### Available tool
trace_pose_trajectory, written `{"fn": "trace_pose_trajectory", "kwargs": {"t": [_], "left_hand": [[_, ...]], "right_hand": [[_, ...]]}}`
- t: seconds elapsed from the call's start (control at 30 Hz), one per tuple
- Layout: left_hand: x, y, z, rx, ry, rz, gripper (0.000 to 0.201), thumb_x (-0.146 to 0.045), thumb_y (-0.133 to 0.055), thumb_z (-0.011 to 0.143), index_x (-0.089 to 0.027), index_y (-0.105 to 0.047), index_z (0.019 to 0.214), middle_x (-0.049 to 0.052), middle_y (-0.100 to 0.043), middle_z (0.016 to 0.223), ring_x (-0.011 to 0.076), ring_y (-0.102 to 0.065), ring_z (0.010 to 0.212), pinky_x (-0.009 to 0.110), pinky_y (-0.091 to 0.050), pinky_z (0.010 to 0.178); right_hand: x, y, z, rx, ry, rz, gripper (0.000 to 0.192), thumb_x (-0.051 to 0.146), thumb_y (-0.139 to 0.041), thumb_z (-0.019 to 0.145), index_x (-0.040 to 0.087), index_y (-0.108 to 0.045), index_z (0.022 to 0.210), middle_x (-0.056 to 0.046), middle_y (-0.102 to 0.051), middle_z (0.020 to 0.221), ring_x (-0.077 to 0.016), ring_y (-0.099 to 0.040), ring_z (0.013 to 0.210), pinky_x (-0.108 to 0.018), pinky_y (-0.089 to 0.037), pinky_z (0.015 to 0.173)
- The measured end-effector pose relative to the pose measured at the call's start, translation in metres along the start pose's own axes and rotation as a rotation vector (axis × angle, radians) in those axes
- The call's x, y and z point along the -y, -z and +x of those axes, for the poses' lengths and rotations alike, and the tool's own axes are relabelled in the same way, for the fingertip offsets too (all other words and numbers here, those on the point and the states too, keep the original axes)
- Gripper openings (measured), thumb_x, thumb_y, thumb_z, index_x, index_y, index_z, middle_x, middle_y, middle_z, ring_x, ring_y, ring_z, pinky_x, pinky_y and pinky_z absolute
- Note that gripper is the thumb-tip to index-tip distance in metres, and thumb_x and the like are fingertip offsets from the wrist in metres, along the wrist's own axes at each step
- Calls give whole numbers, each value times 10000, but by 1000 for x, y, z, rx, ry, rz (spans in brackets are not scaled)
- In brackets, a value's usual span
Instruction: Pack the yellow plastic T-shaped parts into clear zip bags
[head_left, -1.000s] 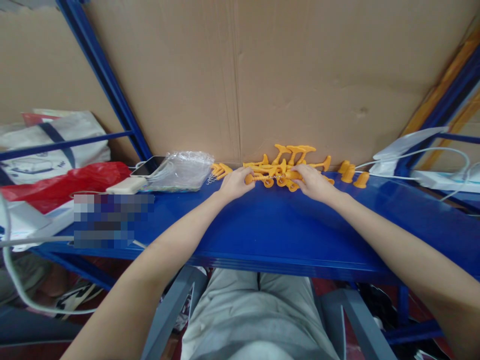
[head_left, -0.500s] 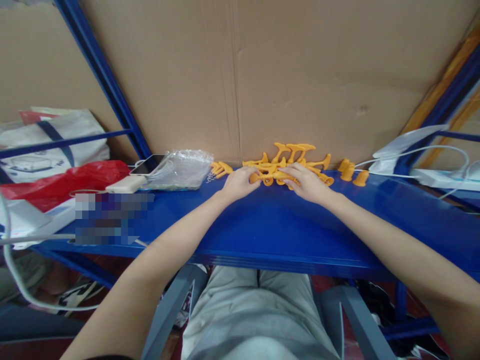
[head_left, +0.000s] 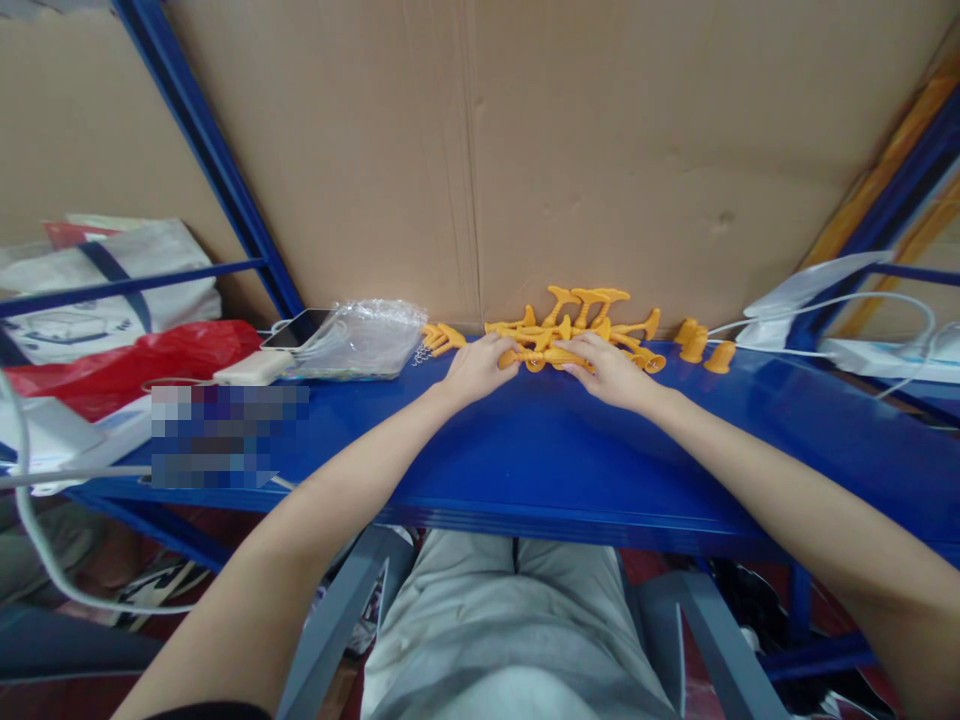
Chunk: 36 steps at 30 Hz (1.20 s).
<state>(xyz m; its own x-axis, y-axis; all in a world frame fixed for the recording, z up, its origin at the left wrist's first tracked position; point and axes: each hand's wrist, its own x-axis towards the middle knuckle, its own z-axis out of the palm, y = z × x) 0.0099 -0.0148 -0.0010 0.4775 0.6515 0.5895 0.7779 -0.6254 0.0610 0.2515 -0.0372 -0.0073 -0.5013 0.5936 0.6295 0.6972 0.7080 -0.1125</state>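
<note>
In the head view, both hands worked at the pile of orange plastic pieces against the cardboard at the bench's back. The left hand and right hand each pinched one piece lying between them; sorting seemed underway, calling for a careful lift clear of the tangle.

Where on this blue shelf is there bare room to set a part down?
Bare: the blue shelf in front of both hands, between the forearms. Crowded: the orange parts along the cardboard, and the clear bag and phone at left.
</note>
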Motion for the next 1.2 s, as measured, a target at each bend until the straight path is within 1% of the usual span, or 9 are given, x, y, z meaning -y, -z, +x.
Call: {"fn": "trace_pose_trajectory", "kwargs": {"t": [0.13, 0.23, 0.33, 0.57, 0.7, 0.83, 0.93, 1.03, 1.2], "left_hand": [[3, -2, 2, -24, 13, -22, 211, -223, -606, 832, -199, -706, 1016, 65, -701, 989, 218, -663, 922, 322, -521, 804], [6, -3, 2, -24, 28, -14, 222, -209, -605, 826, -191, -705, 1023, 72, -701, 984, 224, -663, 927, 325, -518, 804], [6, -4, 1, -23, 39, -7, 213, -208, -605, 828, -190, -706, 1016, 71, -696, 968, 233, -664, 933, 329, -516, 798], [5, -5, 1, -32, 35, 5, 190, -231, -600, 848, -182, -688, 1010, 77, -689, 984, 238, -658, 947, 339, -517, 802], [7, -7, 1, -49, 33, -27, 183, -258, -622, 845, -190, -667, 1009, 70, -692, 1000, 225, -651, 968, 326, -513, 817], [8, -9, 1, -50, 9, -35, 206, -305, -637, 850, -172, -654, 1007, 86, -692, 1004, 223, -650, 962, 324, -514, 809], [8, -11, 1, -53, 1, -31, 202, -307, -630, 861, -170, -652, 1008, 87, -690, 1001, 216, -653, 944, 315, -513, 791], [7, -11, 1, -64, -2, -21, 195, -317, -628, 866, -171, -652, 994, 85, -689, 997, 213, -656, 942, 306, -512, 781], [3, -9, 0, -83, 13, -23, 197, -327, -629, 871, -170, -656, 987, 86, -682, 991, 217, -660, 936, 308, -513, 766]], "right_hand": [[-7, 7, 2, 19, -42, 125, 419, 271, -602, 858, 210, -587, 1273, -134, -633, 1210, -279, -632, 1076, -530, -508, 961], [-13, 10, 2, 73, -136, 338, 470, 237, -621, 830, 208, -541, 1292, -132, -620, 1259, -226, -680, 980, -444, -573, 881], [-17, 8, 1, 92, -271, 537, 412, 253, -626, 837, 197, -554, 1238, -126, -626, 1255, -195, -710, 894, -394, -602, 818], [-15, 3, 1, 73, -506, 779, 312, 302, -686, 856, 158, -612, 1123, -82, -734, 892, -184, -731, 731, -405, -605, 806], [-8, 3, 2, 40, -609, 823, 223, 349, -627, 914, 180, -619, 1060, -41, -728, 770, -163, -720, 647, -336, -611, 722], [-6, 2, 2, 44, -668, 883, 175, 360, -560, 954, 189, -599, 952, -55, -743, 852, -140, -710, 621, -294, -605, 694], [-7, 5, 1, 104, -659, 904, 209, 379, -569, 944, 200, -588, 1050, -72, -748, 903, -164, -723, 676, -344, -611, 743], [-9, 11, -1, 190, -590, 905, 359, 347, -701, 852, 215, -544, 1146, -72, -751, 971, -183, -731, 746, -388, -611, 768], [-6, 10, 0, 175, -592, 922, 302, 426, -700, 842, 200, -518, 925, -77, -760, 890, -149, -696, 598, -325, -595, 647]]}}
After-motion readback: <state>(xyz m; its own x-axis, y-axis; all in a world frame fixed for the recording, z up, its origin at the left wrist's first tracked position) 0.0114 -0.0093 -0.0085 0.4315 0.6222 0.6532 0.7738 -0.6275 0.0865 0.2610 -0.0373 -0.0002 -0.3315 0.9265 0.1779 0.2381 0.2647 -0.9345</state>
